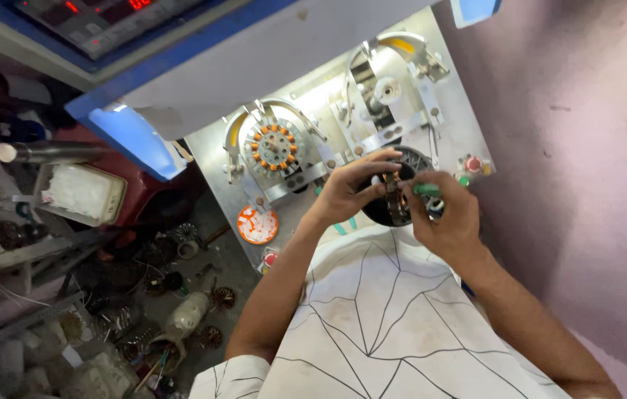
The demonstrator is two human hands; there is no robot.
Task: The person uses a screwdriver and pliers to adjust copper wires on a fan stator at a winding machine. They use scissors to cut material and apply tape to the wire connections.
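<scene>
My left hand (350, 188) grips the left side of a dark round stator core (401, 199) held in front of me over the machine's metal plate (328, 118). From the right, my right hand (443, 218) holds the same core, and a small green-handled tool (426, 191) shows between its fingers. Another stator with orange winding slots (273, 145) sits mounted on the left winding station. The right winding station (387, 89) stands just beyond my hands.
A blue-edged control box with a red digit display (99, 18) hangs at the upper left. Several wound cores and a white bottle (184, 314) lie on the cluttered floor at left. A round orange and white disc (257, 224) rests on the plate. A pink wall (587, 148) is on the right.
</scene>
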